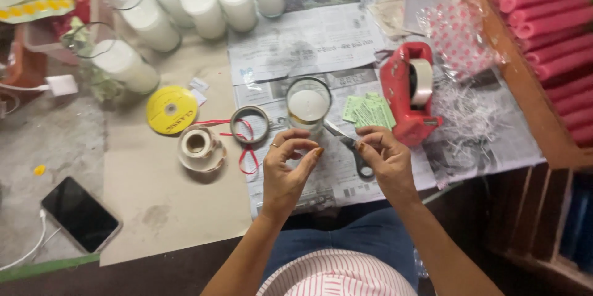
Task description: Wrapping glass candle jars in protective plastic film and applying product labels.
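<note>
Worktable [167, 209] covered in brown card and spread newspaper [309, 43]. Row of tall glass candles [204, 0] along the far edge; stacked pink foam tubes [550, 18] in a wooden crate to the right. Red tape dispenser [411, 95] standing right of centre, touching a small stack of green labels [370, 111]. Black phone [80, 214] lying near the front left corner, well apart from the work. Yellow disc [172, 109] and a cream ribbon spool [197, 145] left of centre, beside a roll of tape [250, 124] with loose red ribbon [247, 157] trailing under it. Glass candle jar [307, 104] upright on the newspaper, just beyond both hands: judged heavy for its size, rigid, smooth-walled and breakable; best taken around the lower wall with a full wrap, not by the rim. Scissors [352, 148] lying on the paper under the right hand. Left hand [287, 169] raised, thumb and forefinger pinched together on something too thin to identify, possibly tape. Right hand [383, 160] likewise pinched at the fingertips, contents not discernible. Neither hand touching the jar.
</note>
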